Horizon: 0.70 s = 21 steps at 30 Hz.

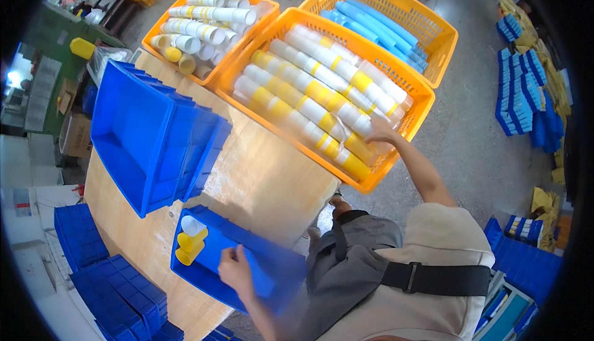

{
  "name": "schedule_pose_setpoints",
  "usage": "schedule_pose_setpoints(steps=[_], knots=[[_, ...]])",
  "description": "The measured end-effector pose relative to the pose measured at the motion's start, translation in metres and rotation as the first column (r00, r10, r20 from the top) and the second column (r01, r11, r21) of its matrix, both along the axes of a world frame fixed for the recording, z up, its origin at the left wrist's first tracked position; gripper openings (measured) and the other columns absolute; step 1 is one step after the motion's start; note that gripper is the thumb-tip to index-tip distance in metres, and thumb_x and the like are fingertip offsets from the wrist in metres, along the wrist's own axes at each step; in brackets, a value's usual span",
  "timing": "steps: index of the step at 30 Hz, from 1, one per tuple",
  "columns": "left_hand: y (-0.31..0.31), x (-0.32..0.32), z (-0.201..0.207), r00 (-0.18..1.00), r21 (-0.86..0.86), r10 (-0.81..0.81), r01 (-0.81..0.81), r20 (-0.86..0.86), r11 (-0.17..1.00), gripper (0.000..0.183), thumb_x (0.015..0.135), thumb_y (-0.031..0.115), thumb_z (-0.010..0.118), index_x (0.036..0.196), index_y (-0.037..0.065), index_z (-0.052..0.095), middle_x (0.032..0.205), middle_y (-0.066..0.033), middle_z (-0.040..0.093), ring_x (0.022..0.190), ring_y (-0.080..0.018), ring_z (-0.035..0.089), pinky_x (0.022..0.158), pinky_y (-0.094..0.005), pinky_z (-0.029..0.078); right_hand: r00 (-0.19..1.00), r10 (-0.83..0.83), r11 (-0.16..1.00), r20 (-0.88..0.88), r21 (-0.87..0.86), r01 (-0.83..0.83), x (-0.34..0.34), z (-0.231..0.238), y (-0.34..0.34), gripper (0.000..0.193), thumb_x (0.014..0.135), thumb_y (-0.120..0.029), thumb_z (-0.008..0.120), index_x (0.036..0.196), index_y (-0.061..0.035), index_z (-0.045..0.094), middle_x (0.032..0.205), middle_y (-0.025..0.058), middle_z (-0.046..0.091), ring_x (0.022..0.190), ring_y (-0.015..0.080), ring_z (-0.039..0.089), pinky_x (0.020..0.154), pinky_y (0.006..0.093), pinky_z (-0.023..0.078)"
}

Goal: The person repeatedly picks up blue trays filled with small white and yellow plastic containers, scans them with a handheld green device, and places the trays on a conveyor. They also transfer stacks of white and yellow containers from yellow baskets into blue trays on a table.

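Observation:
My right hand (382,132) reaches into the near orange crate (297,140), fingers bent over the near right end of a white-and-yellow tube (352,118). Several such tubes lie side by side in that crate, and thin white strips hang loose over some of them. My left hand (235,268) is above a low blue bin (213,279), its fingers curled in with nothing visible in them. At the bin's left end are a white tube (192,225) and two yellow tubes (189,248), their open ends showing.
A stack of blue bins (139,137) stands on the wooden table (247,168). Beyond it, another orange crate (162,19) holds white tubes; a third crate (442,53) holds light blue tubes. More blue bins (120,288) sit at the lower left. My legs are beside the table's right edge.

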<state>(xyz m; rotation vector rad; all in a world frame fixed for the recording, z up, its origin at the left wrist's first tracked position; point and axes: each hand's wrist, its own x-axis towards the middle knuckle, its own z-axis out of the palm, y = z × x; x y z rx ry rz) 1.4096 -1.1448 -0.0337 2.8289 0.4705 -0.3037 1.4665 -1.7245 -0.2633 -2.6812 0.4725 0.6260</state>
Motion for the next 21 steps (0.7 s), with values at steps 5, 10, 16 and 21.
schedule_pose_setpoints(steps=[5, 10, 16, 21], knots=[[-0.074, 0.008, 0.006, 0.995, -0.449, -0.056, 0.088, 0.084, 0.889, 0.018, 0.087, 0.017, 0.071, 0.088, 0.000, 0.068, 0.075, -0.0138, 0.069, 0.067, -0.0239, 0.067, 0.063, -0.0347, 0.052, 0.986, -0.147, 0.885, 0.076, 0.456, 0.097, -0.005, 0.086, 0.027, 0.063, 0.060, -0.034, 0.080, 0.112, -0.0020, 0.065, 0.095, 0.0180, 0.067, 0.091, 0.0290, 0.064, 0.083, 0.0374, 0.051], [-0.126, 0.047, 0.024, 0.973, -0.620, -0.173, 0.229, 0.151, 0.751, 0.018, 0.090, 0.014, 0.070, 0.095, -0.003, 0.067, 0.081, -0.0079, 0.070, 0.069, -0.0103, 0.062, 0.063, -0.0258, 0.050, 0.947, -0.133, 0.863, 0.291, 0.504, -0.034, -0.053, 0.171, 0.091, 0.074, 0.061, -0.034, 0.079, 0.122, 0.0003, 0.054, 0.116, 0.0178, 0.055, 0.112, 0.0298, 0.053, 0.098, 0.0408, 0.043], [-0.162, 0.068, 0.074, 0.927, -0.961, 0.260, 0.277, 0.272, 0.016, 0.075, 0.084, 0.047, 0.074, 0.134, 0.000, 0.043, 0.116, -0.0150, 0.062, 0.098, -0.0233, 0.064, 0.082, -0.0355, 0.053, 0.811, -0.016, 0.627, 0.585, 0.638, -0.447, -0.085, 0.233, 0.212, 0.078, 0.062, -0.017, 0.084, 0.130, -0.0032, 0.049, 0.116, 0.0178, 0.054, 0.112, 0.0349, 0.052, 0.099, 0.0428, 0.042], [-0.086, -0.001, 0.120, 0.739, -0.831, 0.408, 0.374, 0.536, 0.412, 0.081, 0.083, 0.063, 0.067, 0.133, 0.004, 0.043, 0.114, -0.0166, 0.061, 0.101, -0.0282, 0.063, 0.089, -0.0405, 0.052, 0.819, 0.003, 0.541, 0.573, 0.688, -0.483, -0.075, 0.264, 0.325, 0.061, 0.065, -0.012, 0.078, 0.121, -0.0052, 0.056, 0.118, 0.0176, 0.061, 0.108, 0.0384, 0.058, 0.092, 0.0436, 0.046]])
